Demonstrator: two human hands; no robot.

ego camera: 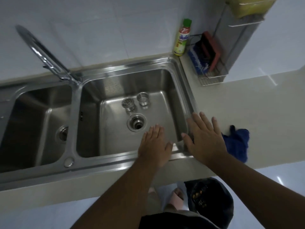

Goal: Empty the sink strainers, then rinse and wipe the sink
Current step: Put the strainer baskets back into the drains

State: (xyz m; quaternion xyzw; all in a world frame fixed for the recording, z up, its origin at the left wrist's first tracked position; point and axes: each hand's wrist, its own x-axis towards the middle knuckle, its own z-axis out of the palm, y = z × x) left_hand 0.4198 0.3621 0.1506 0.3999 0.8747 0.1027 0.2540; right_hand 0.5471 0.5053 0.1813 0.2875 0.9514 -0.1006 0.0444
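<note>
A steel double sink is set in a pale counter. Two metal strainer cups stand in the right basin: one on the left and one on the right, just behind the uncovered drain. My left hand hovers flat over the basin's front right part, fingers apart, holding nothing. My right hand is spread over the basin's right front corner and the counter, also holding nothing. A blue cloth lies on the counter just right of my right hand.
The faucet rises behind the divider, its spout angled to the upper left. The left basin's drain is in shadow. A dish soap bottle and a wire rack with sponges stand at the back right. A black bin with scraps sits on the floor.
</note>
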